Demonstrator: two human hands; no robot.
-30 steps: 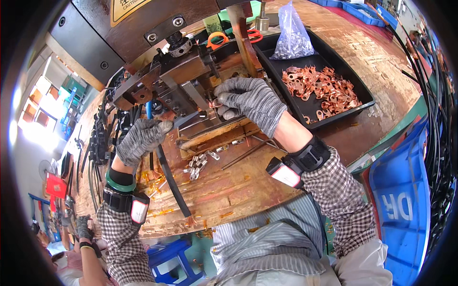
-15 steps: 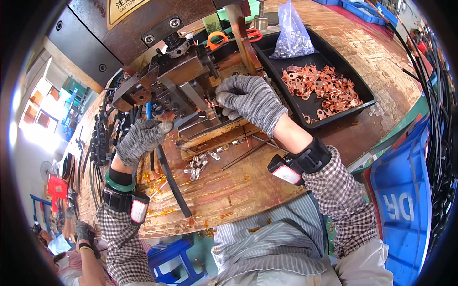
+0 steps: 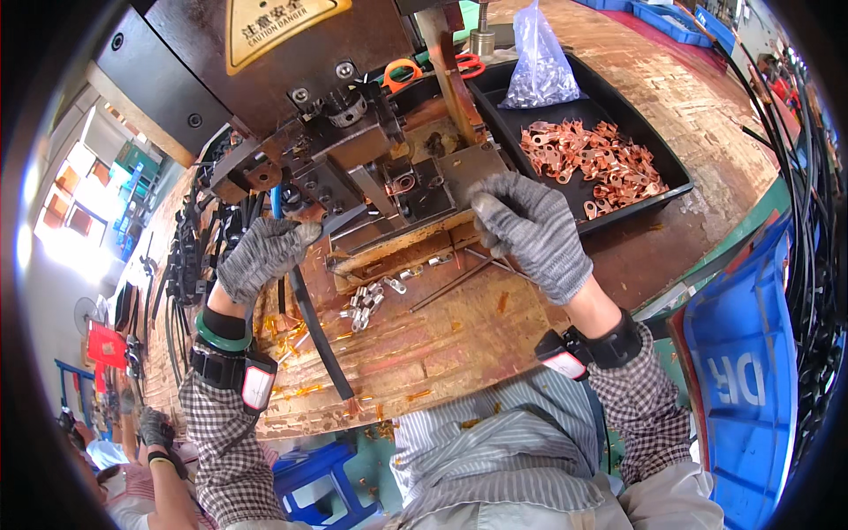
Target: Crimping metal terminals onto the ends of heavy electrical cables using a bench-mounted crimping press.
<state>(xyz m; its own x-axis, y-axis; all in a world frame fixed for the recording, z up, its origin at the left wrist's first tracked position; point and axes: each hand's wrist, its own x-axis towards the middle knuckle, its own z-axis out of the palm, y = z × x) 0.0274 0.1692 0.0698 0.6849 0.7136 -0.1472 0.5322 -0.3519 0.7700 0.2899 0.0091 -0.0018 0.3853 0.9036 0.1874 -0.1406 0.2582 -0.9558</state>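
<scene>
My left hand [image 3: 268,258], in a grey knit glove, pinches the end of a thin flat metal strip [image 3: 344,220] that points into the press tooling. A black cable [image 3: 320,336] with bare copper strands at its near end hangs over the bench below this hand. In the tooling lies a copper terminal lug [image 3: 402,184]. My right hand [image 3: 534,237], gloved likewise, is off the tooling's right corner, its fingers loosely bent and nothing visible in them. Over the die stands the press head [image 3: 291,62], with a yellow warning plate.
Right of the press, a black tray [image 3: 636,210] holds many copper lugs [image 3: 596,163] and a plastic bag [image 3: 541,66] of silvery terminals. Loose silvery terminals [image 3: 367,305] and thin rods [image 3: 450,287] lie on the bench. A blue crate [image 3: 742,353] stands right; another person's gloved hand [image 3: 157,428] shows far left.
My right hand has drawn back from the die to the right, leaving the copper lug there. The press head has come lower. My left hand has stayed in place.
</scene>
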